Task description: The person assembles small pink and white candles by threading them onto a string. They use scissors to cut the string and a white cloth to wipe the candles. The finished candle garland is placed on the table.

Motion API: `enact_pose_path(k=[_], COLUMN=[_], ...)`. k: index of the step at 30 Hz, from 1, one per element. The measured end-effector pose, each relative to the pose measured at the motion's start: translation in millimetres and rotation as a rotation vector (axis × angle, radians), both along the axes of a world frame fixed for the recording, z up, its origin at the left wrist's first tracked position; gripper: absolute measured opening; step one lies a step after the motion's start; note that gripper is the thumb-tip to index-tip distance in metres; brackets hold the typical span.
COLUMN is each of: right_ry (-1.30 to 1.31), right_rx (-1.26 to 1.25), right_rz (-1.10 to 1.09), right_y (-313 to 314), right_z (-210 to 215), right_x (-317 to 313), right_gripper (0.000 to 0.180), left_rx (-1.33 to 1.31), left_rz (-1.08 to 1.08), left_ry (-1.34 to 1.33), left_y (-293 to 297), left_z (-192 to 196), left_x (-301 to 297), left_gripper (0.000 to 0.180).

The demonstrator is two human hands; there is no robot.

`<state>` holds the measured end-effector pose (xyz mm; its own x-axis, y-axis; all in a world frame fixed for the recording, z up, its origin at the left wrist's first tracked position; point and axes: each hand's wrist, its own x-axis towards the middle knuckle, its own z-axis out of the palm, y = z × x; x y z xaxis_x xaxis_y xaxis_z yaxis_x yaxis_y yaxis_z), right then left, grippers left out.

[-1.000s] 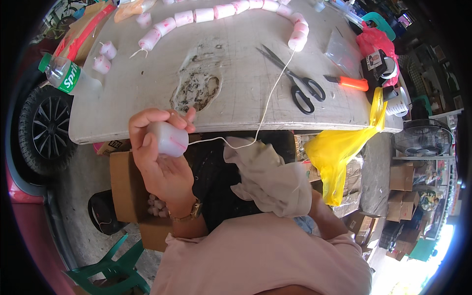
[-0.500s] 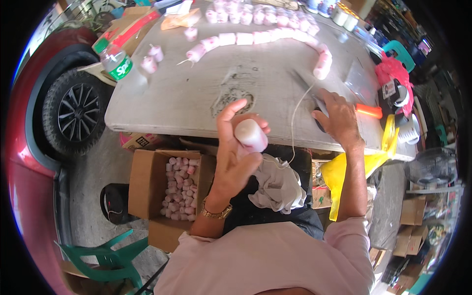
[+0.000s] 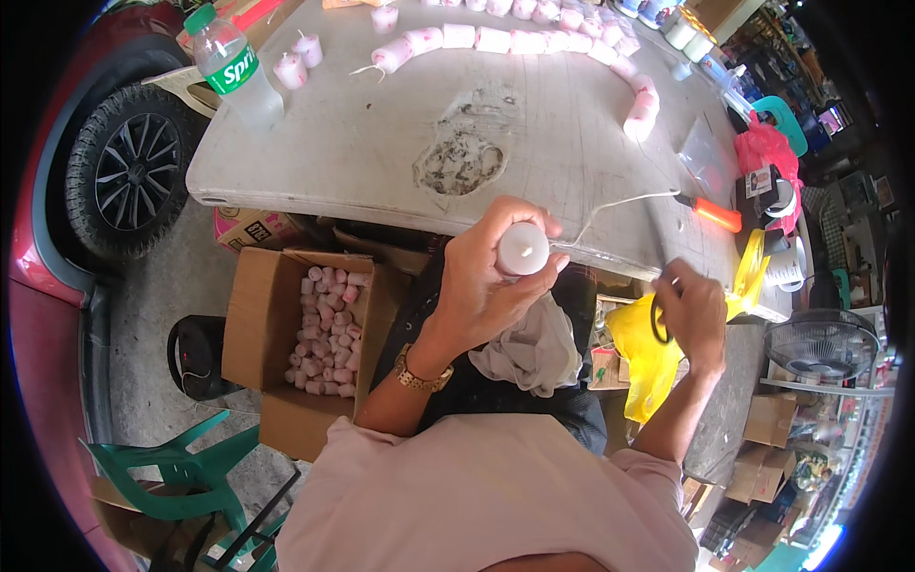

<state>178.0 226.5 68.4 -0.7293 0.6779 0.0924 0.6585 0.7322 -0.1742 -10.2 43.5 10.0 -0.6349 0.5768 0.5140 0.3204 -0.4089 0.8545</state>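
Observation:
My left hand point(image 3: 486, 276) is closed round a short white-and-pink candle point(image 3: 522, 250), its round end with a small wick stub facing up. A pale cord point(image 3: 610, 208) runs from beside that candle across the table edge to the right. In my right hand point(image 3: 694, 315) is a pair of scissors point(image 3: 658, 322) with black handle loops; its blades point away from me and are blurred. Over my lap lies a crumpled white cloth point(image 3: 534, 348). On the table, a curved row of similar candles point(image 3: 493, 40) is strung end to end, a loose cord end at its left.
An open carton point(image 3: 253, 319) of candles stands at left below the table point(image 3: 334, 153). Around the tabletop are a green-capped bottle point(image 3: 233, 71), loose candles point(image 3: 291, 71) and an orange-handled tool point(image 3: 715, 214). A yellow bag point(image 3: 643, 353) hangs at right; a fan point(image 3: 822, 343) stands beyond.
My right hand has lifted the scissors off the table and drawn them nearer me. My left hand has turned the candle wick end up and closed its fingers round it.

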Motion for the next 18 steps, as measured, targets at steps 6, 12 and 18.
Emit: enact_pose_path(k=[6, 12, 18], right_ry=[0.049, 1.18, 1.284], right_rx=[-0.157, -0.765, -0.505], right_rz=[0.249, 0.351, 0.274], right_y=[-22.6, -64.8, -99.6], right_z=[0.6, 11.6, 12.6], right_x=[28.1, -1.2, -32.3], right_gripper=[0.014, 0.01, 0.012], left_rx=[-0.047, -0.075, -0.055], left_rz=[0.113, 0.138, 0.162], left_ry=[0.032, 0.108, 0.283], left_y=[0.4, 8.8, 17.7], left_z=[1.6, -1.4, -14.0], left_x=[10.6, 26.3, 39.0], left_gripper=[0.026, 0.022, 0.023])
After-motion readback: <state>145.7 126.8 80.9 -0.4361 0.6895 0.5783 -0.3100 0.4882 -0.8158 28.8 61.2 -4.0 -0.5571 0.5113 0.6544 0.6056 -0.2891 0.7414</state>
